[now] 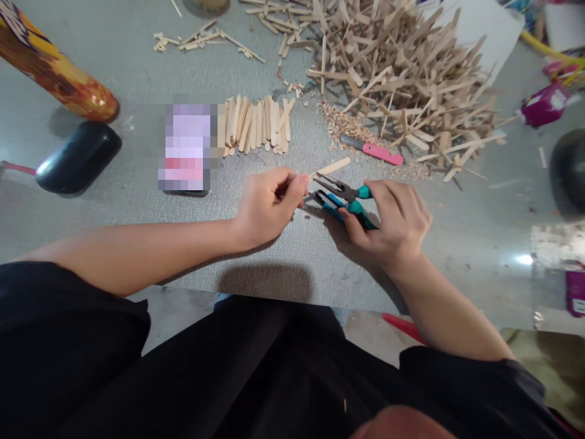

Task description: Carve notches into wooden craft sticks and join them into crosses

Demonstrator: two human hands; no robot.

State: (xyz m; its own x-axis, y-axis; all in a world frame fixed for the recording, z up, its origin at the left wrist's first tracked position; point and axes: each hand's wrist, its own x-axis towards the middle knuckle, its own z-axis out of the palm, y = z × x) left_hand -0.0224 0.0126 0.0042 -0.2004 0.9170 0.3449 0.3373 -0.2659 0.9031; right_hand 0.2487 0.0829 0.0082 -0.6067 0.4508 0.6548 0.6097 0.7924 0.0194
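Left hand (pixel 273 206) pinches one end of a wooden stick (pixel 334 166) at the tips of the pliers (pixel 350 194); contact between stick and tips is unclear. Right hand (pixel 397 216) grips the pliers' handles. Beyond the pliers lie a pink-handled knife (pixel 381 153) and a stick heap (pixel 393 76).

Room to pass lies between phone (pixel 185 143) and rounded black object (pixel 78 157), while heaped sticks (pixel 393 73) block far right.
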